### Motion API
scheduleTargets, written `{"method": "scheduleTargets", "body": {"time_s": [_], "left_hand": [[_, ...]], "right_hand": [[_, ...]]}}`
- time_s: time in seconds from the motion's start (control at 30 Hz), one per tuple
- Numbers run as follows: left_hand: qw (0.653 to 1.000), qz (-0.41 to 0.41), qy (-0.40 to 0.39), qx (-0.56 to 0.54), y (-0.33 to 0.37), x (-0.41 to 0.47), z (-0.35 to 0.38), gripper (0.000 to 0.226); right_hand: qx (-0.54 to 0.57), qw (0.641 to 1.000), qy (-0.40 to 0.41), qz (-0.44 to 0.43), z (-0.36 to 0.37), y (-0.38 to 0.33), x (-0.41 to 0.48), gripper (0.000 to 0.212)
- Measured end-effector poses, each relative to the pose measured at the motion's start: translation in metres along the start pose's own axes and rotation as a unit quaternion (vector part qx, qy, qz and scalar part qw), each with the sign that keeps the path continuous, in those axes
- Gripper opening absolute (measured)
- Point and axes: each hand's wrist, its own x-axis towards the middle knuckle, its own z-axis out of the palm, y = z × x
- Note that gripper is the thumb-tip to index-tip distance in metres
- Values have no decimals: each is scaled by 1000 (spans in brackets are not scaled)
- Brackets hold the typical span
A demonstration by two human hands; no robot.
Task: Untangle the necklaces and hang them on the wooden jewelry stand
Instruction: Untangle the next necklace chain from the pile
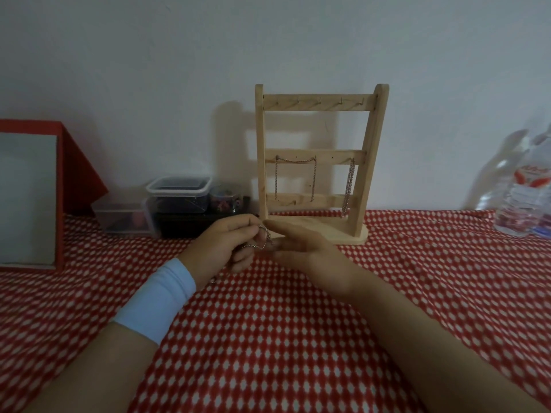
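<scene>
The left hand (222, 245), with a light blue cloth wristband (158, 296), pinches a thin silver metal chain necklace (264, 238) between the thumb and the curled fingers. This necklace hangs in small loops just above the red cloth with white diamond pattern (298, 323), near its far edge. The right hand (301, 245) meets it from the other side with the fingers stretched and close together. Their tips seem to touch the chain rather than to grip it.

The pale wooden jewelry stand with three bars (320, 150) stands at the far edge, just behind the hands. Two silver chains (314, 177) are already hanging from its middle bar.

I judge that the step in hand is untangling this last necklace. The next move probably calls for a fine pull on one loop only, then lifting the freed chain to a free hook.
</scene>
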Motion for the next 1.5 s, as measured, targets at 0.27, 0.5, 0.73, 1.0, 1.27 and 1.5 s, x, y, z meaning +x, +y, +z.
{"method": "scheduleTargets", "body": {"time_s": [0.27, 0.5, 0.73, 1.0, 1.27, 1.5], "left_hand": [[999, 12, 33, 38, 0, 1, 1, 24], [982, 71, 56, 168, -7, 1, 10, 12], [984, 68, 93, 138, -13, -1, 17, 12], [987, 63, 103, 110, -23, 2, 17, 17], [987, 12, 155, 49, -28, 5, 14, 14], [952, 106, 253, 133, -34, 3, 17, 19]], "right_hand": [[-27, 990, 126, -51, -10, 1, -3, 18], [-29, 987, 139, -73, -12, 6, -2, 17], [-41, 985, 151, -71, -11, 11, -1, 14], [-147, 971, 159, -99, -19, 4, 18, 8], [-152, 980, 58, -112, -29, -14, 40, 10], [-102, 988, 84, -80, -19, -4, 57, 13]]}}
